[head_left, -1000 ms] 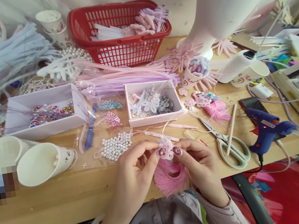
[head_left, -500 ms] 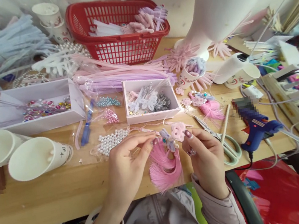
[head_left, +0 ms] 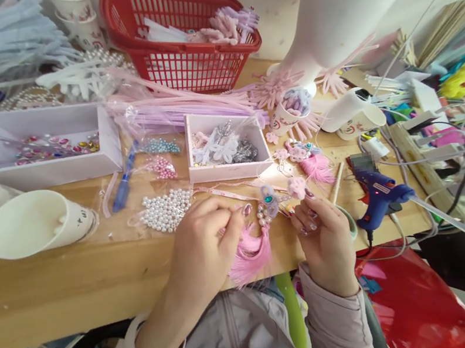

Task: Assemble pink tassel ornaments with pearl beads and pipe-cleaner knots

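A flower-and-tassel ornament hangs between my hands. It has a lavender fuzzy flower [head_left: 269, 200] with a teal gem, pearl beads [head_left: 262, 214] below it, and a pink tassel [head_left: 253, 256]. My left hand [head_left: 206, 246] is closed in a pinch at the ornament's left side; the exact gripping point is hidden. My right hand [head_left: 324, 236] has thumb and fingers pinched by a small pink flower [head_left: 297, 187], seemingly on its thin stem. Fine wires run between this flower and the lavender one. The scissors [head_left: 349, 220] lie mostly hidden behind my right hand.
A blue glue gun [head_left: 377, 197] with a long glue stick lies at right, among cables. White beads [head_left: 167, 210], a blue pen [head_left: 125, 180], paper cups [head_left: 38, 224] and a small white box [head_left: 231, 168] surround the work. A red basket [head_left: 191, 65] stands behind.
The pink flower and the lavender flower are farther apart, with wires showing between them. The ornament has turned, and its gem and pearls show more clearly. The view has shifted slightly.
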`<state>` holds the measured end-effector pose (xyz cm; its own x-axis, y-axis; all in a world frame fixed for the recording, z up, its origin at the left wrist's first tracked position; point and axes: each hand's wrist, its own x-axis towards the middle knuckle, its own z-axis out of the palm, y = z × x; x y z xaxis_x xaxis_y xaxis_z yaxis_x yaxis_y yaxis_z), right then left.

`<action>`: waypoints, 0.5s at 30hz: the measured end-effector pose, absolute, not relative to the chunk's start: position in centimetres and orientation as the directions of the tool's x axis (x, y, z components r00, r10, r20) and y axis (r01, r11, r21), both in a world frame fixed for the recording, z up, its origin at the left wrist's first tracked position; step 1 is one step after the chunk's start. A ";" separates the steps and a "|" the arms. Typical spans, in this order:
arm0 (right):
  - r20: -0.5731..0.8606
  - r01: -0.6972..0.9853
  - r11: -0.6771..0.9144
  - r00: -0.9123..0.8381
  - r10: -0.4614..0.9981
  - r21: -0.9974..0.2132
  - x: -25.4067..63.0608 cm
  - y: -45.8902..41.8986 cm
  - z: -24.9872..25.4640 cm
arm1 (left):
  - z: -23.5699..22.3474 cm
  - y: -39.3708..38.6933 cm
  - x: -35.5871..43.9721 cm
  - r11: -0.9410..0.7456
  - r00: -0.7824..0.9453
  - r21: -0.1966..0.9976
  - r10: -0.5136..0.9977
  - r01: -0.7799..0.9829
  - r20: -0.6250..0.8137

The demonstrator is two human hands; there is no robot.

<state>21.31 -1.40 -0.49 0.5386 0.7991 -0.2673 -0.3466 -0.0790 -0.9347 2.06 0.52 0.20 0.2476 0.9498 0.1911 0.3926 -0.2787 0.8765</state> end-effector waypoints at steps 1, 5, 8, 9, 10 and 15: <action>-0.278 -0.353 -0.090 0.529 0.802 -0.931 21.4 -1.4 -0.4 | 0.0 0.7 2.6 -0.307 0.266 0.857 0.941 0.415 0.209; -0.317 -0.364 -0.139 0.491 0.812 -0.921 21.3 -1.6 -0.2 | -0.6 1.2 5.0 -0.347 0.343 0.850 0.915 0.396 0.213; -0.327 -0.357 -0.160 0.477 0.816 -0.920 20.9 -1.5 -0.1 | -0.7 1.5 6.5 -0.312 0.406 0.882 0.900 0.353 0.156; -0.322 -0.350 -0.159 0.477 0.818 -0.923 20.7 -1.5 -0.1 | -0.7 1.6 6.9 -0.298 0.425 0.891 0.895 0.342 0.136; -0.311 -0.340 -0.152 0.482 0.819 -0.928 20.6 -1.5 -0.2 | -0.7 1.7 7.1 -0.285 0.435 0.899 0.892 0.333 0.122; -0.132 -0.211 -0.005 0.595 0.793 -0.977 19.9 -1.6 -0.7 | -0.8 2.1 7.1 -0.224 0.437 0.948 0.893 0.225 0.107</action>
